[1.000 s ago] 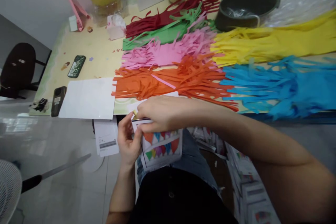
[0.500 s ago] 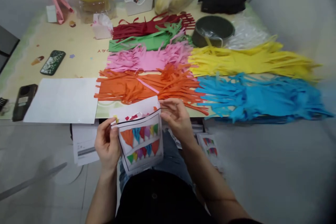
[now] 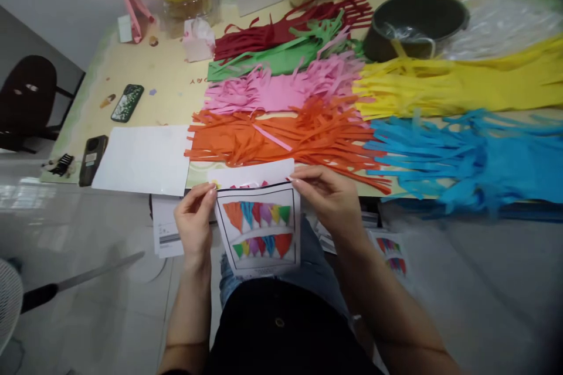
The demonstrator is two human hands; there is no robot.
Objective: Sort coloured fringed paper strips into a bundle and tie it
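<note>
Over my lap hangs a packet point(image 3: 259, 234) with a printed picture of two rows of colourful pennant bunting and a pale flap point(image 3: 253, 174) along its top. My left hand point(image 3: 196, 214) pinches its upper left corner between thumb and fingers. At the upper right corner, my right hand point(image 3: 329, 199) grips it the same way. Bits of pink, red and yellow show in the gap behind the top edge. Just beyond the packet, an orange fringed fabric strip bundle point(image 3: 237, 137) lies on the table, with a thin pink strip point(image 3: 272, 137) across it.
Blue point(image 3: 505, 164), yellow point(image 3: 484, 82), pink point(image 3: 281, 91), green point(image 3: 277, 58) and dark red point(image 3: 268, 35) strip bundles cover the table. A white sheet point(image 3: 143, 158), two phones point(image 3: 127, 102) and a dark round pot point(image 3: 417, 20) lie around them. Another printed packet point(image 3: 390, 253) sits below the table edge.
The camera view has shifted to the right. The packet is turned straighter, with its picture facing me more squarely. Both hands keep hold of its top corners.
</note>
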